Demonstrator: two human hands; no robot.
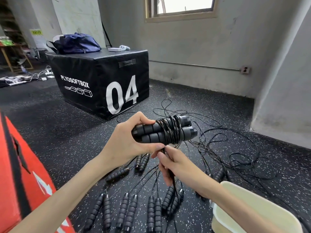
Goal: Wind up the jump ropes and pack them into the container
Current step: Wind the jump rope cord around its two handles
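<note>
Nearest, the cream container [262, 214] sits on the floor at lower right. Above it the right hand [173, 167] pinches the thin, limp cord [171, 132], which probably slips easily, while the left hand [127, 142] grips the paired foam handles [151, 133]: light, grippy, best held mid-length. Beyond lie loose ropes [218, 140].
</note>
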